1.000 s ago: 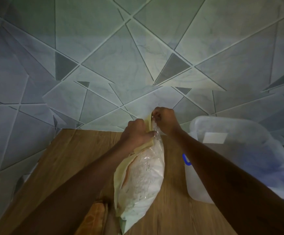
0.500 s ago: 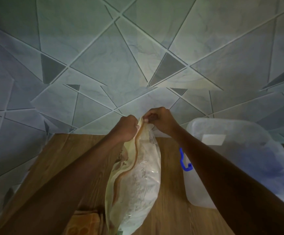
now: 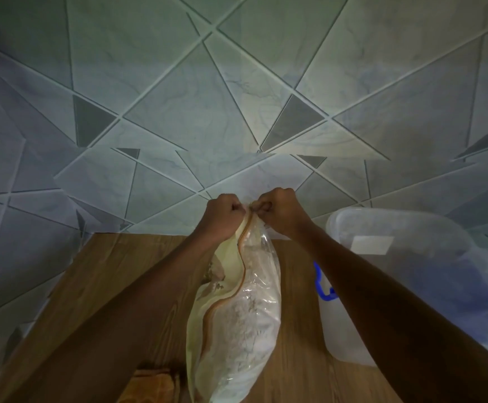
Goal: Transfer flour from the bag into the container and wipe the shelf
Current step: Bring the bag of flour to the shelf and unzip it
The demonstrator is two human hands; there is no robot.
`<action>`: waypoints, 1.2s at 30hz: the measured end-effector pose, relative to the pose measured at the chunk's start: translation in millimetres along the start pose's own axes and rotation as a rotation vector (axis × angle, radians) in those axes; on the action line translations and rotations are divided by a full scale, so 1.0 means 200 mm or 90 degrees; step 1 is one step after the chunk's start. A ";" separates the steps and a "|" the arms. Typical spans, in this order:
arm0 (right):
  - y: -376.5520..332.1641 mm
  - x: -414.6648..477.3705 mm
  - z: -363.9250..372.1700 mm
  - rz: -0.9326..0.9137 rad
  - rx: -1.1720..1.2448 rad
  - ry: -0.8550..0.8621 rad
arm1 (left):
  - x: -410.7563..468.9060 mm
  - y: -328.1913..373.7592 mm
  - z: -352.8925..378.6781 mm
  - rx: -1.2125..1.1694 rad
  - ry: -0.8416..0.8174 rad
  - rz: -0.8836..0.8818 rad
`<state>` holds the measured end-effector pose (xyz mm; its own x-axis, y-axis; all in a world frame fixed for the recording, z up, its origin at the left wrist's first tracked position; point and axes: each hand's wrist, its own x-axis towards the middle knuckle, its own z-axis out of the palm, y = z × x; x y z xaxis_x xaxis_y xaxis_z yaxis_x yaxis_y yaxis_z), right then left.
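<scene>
Flour bag (image 3: 237, 309) is standing upright on the wooden shelf (image 3: 114, 286), between the two forearms and just left of the clear plastic container (image 3: 411, 257). I am seeing the left hand (image 3: 222, 216) and right hand (image 3: 280, 210) both gripping the bunched top of the bag, fingers curled tight, knuckles nearly touching. I am reading this as opening the mouth.

Handling notes: the bag is looking soft and slumped, made of thin film, with the flour sitting low. I am expecting it to sag and shift when lifted. The film is probably slippery and may tear at the neck. I am judging the safest hold to be one hand at the neck and the other under the full belly.

I cannot tell whether the container's lid is on.
</scene>
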<state>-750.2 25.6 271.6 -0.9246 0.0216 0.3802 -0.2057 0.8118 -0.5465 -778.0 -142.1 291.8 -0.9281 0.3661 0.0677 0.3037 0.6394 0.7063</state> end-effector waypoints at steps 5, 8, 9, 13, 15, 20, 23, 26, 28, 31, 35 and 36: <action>-0.05 -0.04 -0.02 0.081 0.024 0.071 | 0.10 0.04 0.05 -0.018 -0.013 -0.033; -0.08 -0.07 -0.01 0.130 0.050 0.110 | 0.13 0.04 0.06 0.018 -0.011 -0.023; -0.09 -0.08 -0.01 0.142 0.059 0.116 | 0.14 0.04 0.06 0.038 -0.013 -0.007; -0.15 -0.17 0.01 0.048 0.048 0.065 | 0.20 0.02 0.04 0.096 -0.019 0.038; -0.19 -0.23 0.03 -0.011 0.030 0.022 | 0.24 0.00 0.05 0.147 -0.019 0.072; -0.23 -0.36 0.07 -0.062 0.029 -0.029 | 0.26 -0.04 0.07 0.184 -0.019 0.101; -0.22 -0.38 0.05 -0.066 0.011 0.024 | 0.19 -0.02 0.05 0.083 -0.064 -0.020; -0.22 -0.41 0.05 -0.041 -0.026 0.044 | 0.11 -0.03 -0.02 0.016 -0.267 -0.162; -0.23 -0.43 0.07 -0.023 -0.035 0.018 | 0.06 -0.05 -0.04 0.052 -0.347 -0.145; -0.29 -0.48 0.09 -0.018 -0.003 -0.026 | 0.01 -0.05 -0.02 0.070 -0.291 -0.059; -0.41 -0.56 0.09 -0.120 0.053 -0.121 | 0.02 -0.06 -0.05 0.165 -0.107 -0.008; -0.43 -0.58 0.08 -0.134 0.069 -0.135 | 0.03 -0.07 -0.08 0.159 -0.086 -0.027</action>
<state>-629.9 -56.9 261.8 -0.9020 -0.2718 0.3355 -0.4221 0.7184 -0.5529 -790.6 -159.8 293.2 -0.9094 0.4110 -0.0646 0.3239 0.7970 0.5098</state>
